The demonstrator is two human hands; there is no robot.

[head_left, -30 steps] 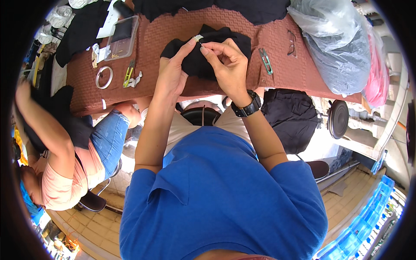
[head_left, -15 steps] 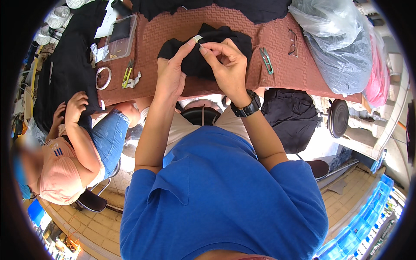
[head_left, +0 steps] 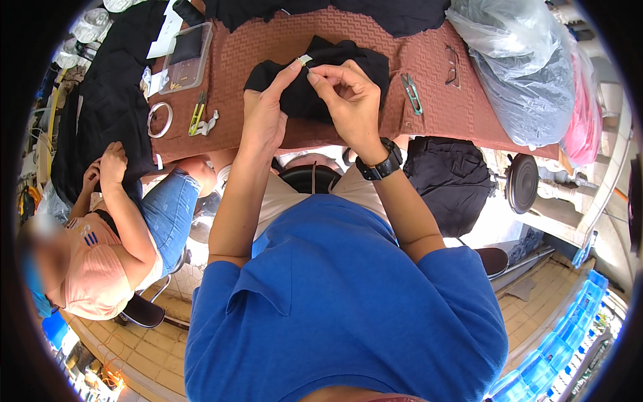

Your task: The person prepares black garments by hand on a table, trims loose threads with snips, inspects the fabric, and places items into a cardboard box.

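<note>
A crumpled black garment (head_left: 358, 60) lies on the table in front of me, with a small whitish tag (head_left: 305, 59) showing at its near-left part. My left hand (head_left: 271, 107) grips the garment's edge, its thumb stretched along it up to the tag. Just right of the tag, my right hand (head_left: 349, 97) is closed in a pinch, thumb against forefinger. Whatever sits between those fingertips is too small to make out. Both hands are close together over the cloth.
Green-handled thread snips (head_left: 411, 94) lie to the right, near eyeglasses (head_left: 453, 65) and large plastic bags (head_left: 522, 74). On the left are yellow-handled snips (head_left: 197, 114), a tape roll (head_left: 160, 120) and a clear plastic box (head_left: 201, 67). A co-worker (head_left: 110, 254) sits at left handling black cloth.
My hands stay almost where they were, over the tag. At left, the co-worker's hands have come closer together and shifted slightly on the black cloth.
</note>
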